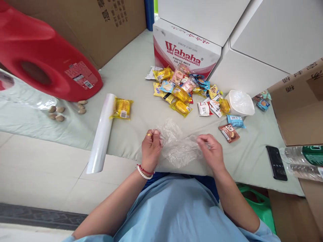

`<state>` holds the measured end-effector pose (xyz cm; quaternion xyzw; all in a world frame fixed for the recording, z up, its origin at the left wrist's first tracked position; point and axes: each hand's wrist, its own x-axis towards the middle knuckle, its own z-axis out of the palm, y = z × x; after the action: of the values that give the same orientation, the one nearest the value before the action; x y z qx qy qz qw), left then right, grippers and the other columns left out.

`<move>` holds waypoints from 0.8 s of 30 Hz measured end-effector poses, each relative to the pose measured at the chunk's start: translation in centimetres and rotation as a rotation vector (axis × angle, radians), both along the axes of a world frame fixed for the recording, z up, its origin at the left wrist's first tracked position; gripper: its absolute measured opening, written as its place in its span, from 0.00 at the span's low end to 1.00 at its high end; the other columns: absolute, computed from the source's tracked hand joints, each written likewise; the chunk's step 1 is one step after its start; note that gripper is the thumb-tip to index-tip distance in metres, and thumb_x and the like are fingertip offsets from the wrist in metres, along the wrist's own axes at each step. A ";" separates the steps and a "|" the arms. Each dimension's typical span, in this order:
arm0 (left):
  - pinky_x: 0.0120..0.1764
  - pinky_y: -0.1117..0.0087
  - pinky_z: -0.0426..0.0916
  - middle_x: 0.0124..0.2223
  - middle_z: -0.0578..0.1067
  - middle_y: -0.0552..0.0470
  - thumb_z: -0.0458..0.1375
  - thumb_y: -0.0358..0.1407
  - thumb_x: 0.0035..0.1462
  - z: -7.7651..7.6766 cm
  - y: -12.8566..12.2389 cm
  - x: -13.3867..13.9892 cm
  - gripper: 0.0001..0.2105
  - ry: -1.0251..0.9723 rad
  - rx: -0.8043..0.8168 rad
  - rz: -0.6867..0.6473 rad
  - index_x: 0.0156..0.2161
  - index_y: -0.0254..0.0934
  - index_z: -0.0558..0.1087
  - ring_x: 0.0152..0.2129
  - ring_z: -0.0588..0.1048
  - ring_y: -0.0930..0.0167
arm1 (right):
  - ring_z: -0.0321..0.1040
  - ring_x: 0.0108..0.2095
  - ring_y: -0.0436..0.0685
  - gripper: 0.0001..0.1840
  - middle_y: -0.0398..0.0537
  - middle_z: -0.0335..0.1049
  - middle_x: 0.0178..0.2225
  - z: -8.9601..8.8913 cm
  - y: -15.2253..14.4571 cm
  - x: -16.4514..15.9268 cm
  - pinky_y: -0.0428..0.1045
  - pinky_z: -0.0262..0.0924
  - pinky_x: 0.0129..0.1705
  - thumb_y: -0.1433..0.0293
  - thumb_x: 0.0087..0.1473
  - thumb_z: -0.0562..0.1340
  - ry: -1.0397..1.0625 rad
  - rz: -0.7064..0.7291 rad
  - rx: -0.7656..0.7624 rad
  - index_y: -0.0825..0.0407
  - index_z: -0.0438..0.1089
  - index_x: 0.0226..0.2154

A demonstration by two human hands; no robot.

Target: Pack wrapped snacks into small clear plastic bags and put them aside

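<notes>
Grip: left hand (pixel 150 149) and right hand (pixel 212 152), 2 in all, each with thumb and fingers pinched together on 1 piece of crumpled clear plastic film (pixel 180 153), spread between them over the table's near edge. Bag or sheet: cannot tell. Left hand wears 1 ring; its wrist, 2 bracelets.

Far left of grip: 1 clear bottle (pixel 30 94), lying, and 1 red jug (pixel 58 57), opaque, contents not visible. Near their bases, 7 brown nuts (pixel 60 109): 4 by the bottle, 3 by the jug.

Left of grip, nearer: 1 white roll (pixel 101 134), its near end past the table edge; 1 yellow packet (pixel 122 108) touching its far end.

Straight beyond grip: 1 heap of snack packets (pixel 181 94), overlapped, no exact count. Behind it, 1 Wahaha carton (pixel 185 50), inside not visible.

Beyond right hand: 1 white bowl (pixel 248 107) with translucent plastic in it. Between bowl and right hand, 2 packets: 1 blue packet (pixel 236 121), 1 brown packet (pixel 229 133).

Far right of grip: 1 black phone (pixel 277 163), then 2 clear bottles (pixel 294 154) lying side by side.
</notes>
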<state>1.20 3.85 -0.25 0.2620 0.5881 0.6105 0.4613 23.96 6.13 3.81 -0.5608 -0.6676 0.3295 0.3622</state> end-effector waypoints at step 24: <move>0.51 0.54 0.65 0.44 0.79 0.46 0.59 0.31 0.61 0.7 -3.4 -3.2 0.09 1.168 0.321 -0.314 0.43 0.45 0.78 0.46 0.74 0.59 | 0.63 0.59 0.71 0.26 0.60 0.66 0.58 0.9 -1.9 8.4 0.69 0.64 0.60 0.58 0.60 0.66 -0.487 -0.020 0.183 0.45 0.71 0.59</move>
<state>-1.95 0.44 0.44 0.7016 0.5988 0.3724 0.1029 32.31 4.24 4.67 -0.5950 -0.7566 0.1196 0.2433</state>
